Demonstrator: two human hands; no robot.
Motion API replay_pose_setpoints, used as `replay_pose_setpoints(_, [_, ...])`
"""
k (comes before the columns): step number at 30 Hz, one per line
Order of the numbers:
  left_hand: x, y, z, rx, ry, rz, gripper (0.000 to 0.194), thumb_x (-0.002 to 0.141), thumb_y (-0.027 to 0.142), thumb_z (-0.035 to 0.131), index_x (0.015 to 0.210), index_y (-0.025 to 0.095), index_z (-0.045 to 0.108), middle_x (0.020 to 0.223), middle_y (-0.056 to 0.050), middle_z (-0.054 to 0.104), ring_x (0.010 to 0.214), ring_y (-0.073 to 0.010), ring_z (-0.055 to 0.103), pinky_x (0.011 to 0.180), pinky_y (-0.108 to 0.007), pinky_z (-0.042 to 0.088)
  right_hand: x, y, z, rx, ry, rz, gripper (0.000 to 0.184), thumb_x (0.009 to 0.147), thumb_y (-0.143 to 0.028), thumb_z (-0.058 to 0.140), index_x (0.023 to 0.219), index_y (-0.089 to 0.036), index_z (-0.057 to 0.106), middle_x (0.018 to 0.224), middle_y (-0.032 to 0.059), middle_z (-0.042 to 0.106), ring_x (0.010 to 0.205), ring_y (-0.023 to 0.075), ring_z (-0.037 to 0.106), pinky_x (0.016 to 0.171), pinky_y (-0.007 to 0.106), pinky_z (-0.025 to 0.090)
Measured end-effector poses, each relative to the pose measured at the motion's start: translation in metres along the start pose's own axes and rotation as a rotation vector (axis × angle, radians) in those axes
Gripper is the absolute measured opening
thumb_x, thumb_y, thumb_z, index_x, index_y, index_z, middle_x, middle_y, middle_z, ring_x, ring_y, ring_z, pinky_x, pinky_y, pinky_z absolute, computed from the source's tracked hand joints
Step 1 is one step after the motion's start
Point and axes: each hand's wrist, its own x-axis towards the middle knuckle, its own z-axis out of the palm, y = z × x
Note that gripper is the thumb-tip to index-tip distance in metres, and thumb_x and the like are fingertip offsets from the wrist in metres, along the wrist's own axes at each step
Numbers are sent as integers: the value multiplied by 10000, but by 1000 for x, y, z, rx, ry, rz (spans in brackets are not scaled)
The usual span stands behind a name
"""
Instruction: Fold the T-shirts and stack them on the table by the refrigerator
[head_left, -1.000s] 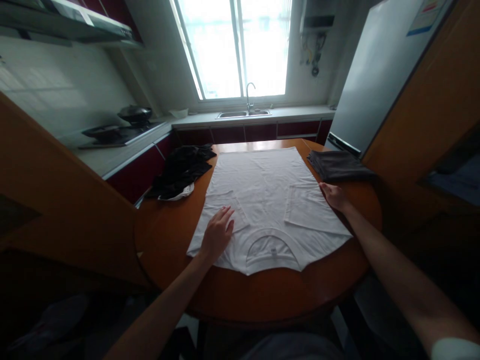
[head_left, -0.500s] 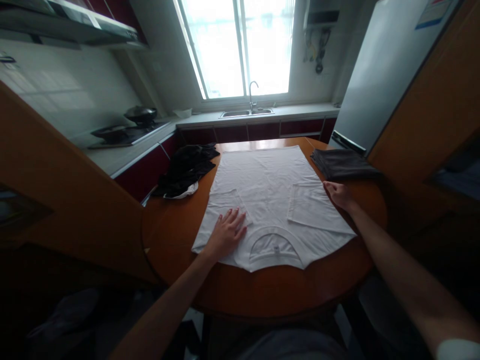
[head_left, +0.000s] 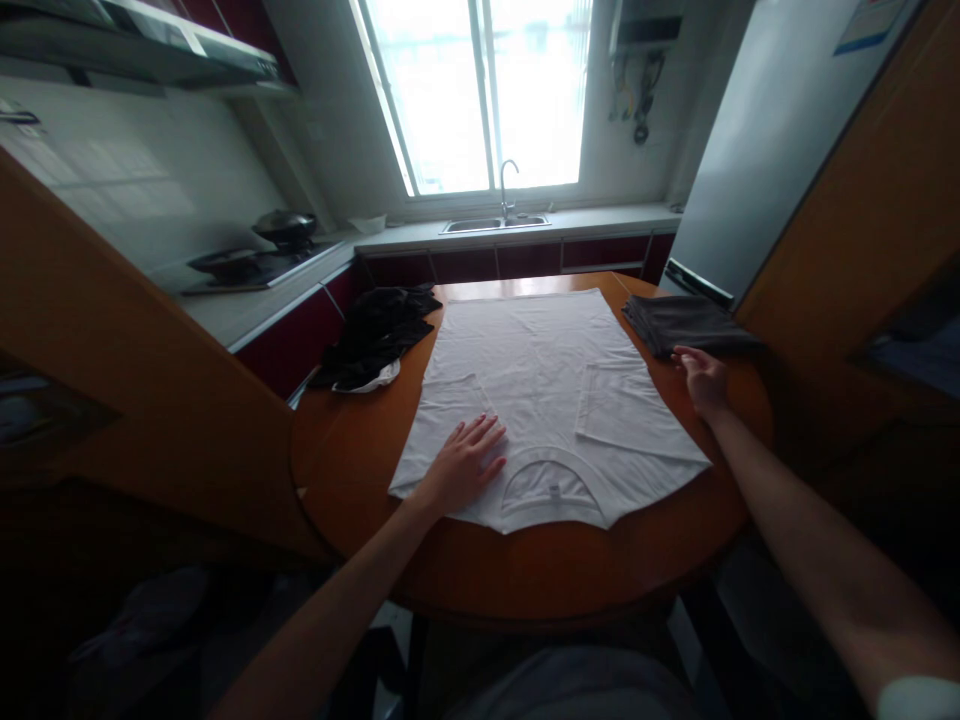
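Observation:
A white T-shirt point(head_left: 536, 380) lies spread on the round wooden table, its neckline toward me and both sleeves folded inward over the body. My left hand point(head_left: 469, 460) rests flat on the shirt beside the neckline, fingers spread. Just off the shirt's right edge, my right hand point(head_left: 703, 380) hovers with loosely bent fingers and nothing visible in them. It is nearest to a folded dark grey garment point(head_left: 686, 325) at the table's right side.
A heap of black clothing point(head_left: 379, 335) with a white piece under it lies at the table's point(head_left: 570, 580) left edge. Behind are a counter with a sink point(head_left: 495, 225) and a stove with pans point(head_left: 285, 230). A refrigerator point(head_left: 780, 130) stands at the right.
My right hand has let go of the shirt's right edge and moved up and to the right, toward the grey garment. My left hand stays on the shirt.

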Motion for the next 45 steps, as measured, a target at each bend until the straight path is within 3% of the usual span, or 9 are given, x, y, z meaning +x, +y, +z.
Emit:
replay_pose_setpoints(4, [-5,8,-5,-12,-36,24,512,997,394,513,1484,240,498,1614,-105,372,1509,-287,307,1215,-538,277,-27,-43,-4,-114,15,-208,392,840,-250,460,1107,-156,731,1165,153,725,1106,302,667,1010,494,512])
replay_pose_setpoints(8, [-17,20,-12,-20,-69,86,551,1009,407,497,1537,264,422,1636,-88,329,1533,-283,241,1229,-542,237,-106,-90,2,-214,-411,-470,516,861,-145,404,1266,-269,699,1358,57,646,1293,269,569,1142,475,420])
replay_pose_setpoints(11, [-28,30,-15,-28,-102,100,565,1036,428,440,1574,285,344,1642,-67,319,1541,-267,218,1237,-534,224,-175,-108,4,-359,-722,-615,605,893,-103,383,1429,-310,574,1533,10,499,1442,246,418,1202,480,341])
replay_pose_setpoints(13, [-38,36,-16,-24,-105,89,564,1053,418,400,1593,294,296,1646,-57,308,1541,-257,216,1240,-528,220,-209,-111,1,-468,-841,-653,566,948,-161,405,1488,-302,501,1611,22,385,1496,254,329,1222,517,285])
replay_pose_setpoints(16, [-53,43,-15,1,-110,78,561,1065,406,370,1605,299,257,1653,-45,285,1546,-253,194,1250,-533,189,-234,-107,-9,-585,-883,-631,557,997,-261,434,1553,-287,398,1657,56,267,1530,273,240,1230,557,228])
replay_pose_setpoints(23, [-78,51,-12,-19,-116,73,601,1032,457,465,1593,346,279,1653,-34,273,1532,-257,245,1252,-521,206,-242,-103,-23,-618,-892,-590,670,990,-471,515,1598,-296,295,1656,68,239,1525,279,250,1244,551,217])
replay_pose_setpoints(30, [-76,56,-18,-106,-92,28,698,946,512,619,1567,338,350,1627,-44,340,1517,-257,288,1254,-518,214,-244,-104,-21,-578,-848,-552,623,974,-460,546,1558,-314,387,1624,61,327,1496,286,325,1224,564,268])
replay_pose_setpoints(36, [-77,57,-19,-151,-51,19,580,903,477,693,1447,343,544,1587,-40,415,1489,-272,350,1245,-521,250,-243,-101,-22,-562,-829,-540,589,962,-461,557,1521,-304,456,1607,58,368,1491,286,335,1225,559,271])
replay_pose_setpoints(45, [-77,58,-18,-168,-34,-2,624,917,459,683,1493,320,487,1570,-59,441,1485,-260,360,1245,-516,249,-243,-105,-23,-533,-819,-539,584,948,-463,582,1502,-303,487,1595,65,385,1475,299,366,1218,567,280])
